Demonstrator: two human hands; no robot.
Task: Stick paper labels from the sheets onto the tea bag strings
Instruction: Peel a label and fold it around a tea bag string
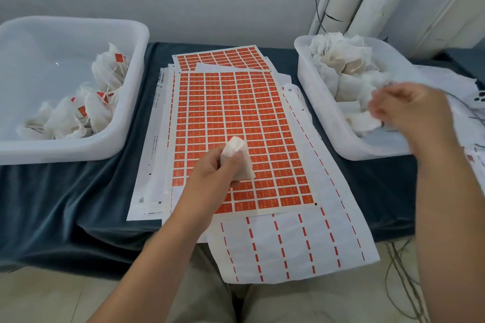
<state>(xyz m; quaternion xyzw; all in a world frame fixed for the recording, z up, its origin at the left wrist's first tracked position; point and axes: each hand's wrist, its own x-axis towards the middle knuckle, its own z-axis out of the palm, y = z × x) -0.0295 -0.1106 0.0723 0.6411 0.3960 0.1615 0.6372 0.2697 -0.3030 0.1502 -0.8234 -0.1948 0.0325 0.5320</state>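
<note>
One tea bag (237, 158) is held just above the orange label sheet (262, 118), pinched in the curled fingers of the left hand (210, 176), probably to keep its string near the labels. The right hand (412, 110) is over the right tub (315, 92) of unlabelled bags; it is blurred, so I cannot tell whether it grips anything. Labelled bags (86, 113) lie in the left tub (78, 151).

Label sheets (244, 134) lie stacked mid-counter (78, 204), overhanging its front edge; a bin of labelled tea bags (78, 113) sits left, a bin of unlabelled tea bags (349, 71) right.
</note>
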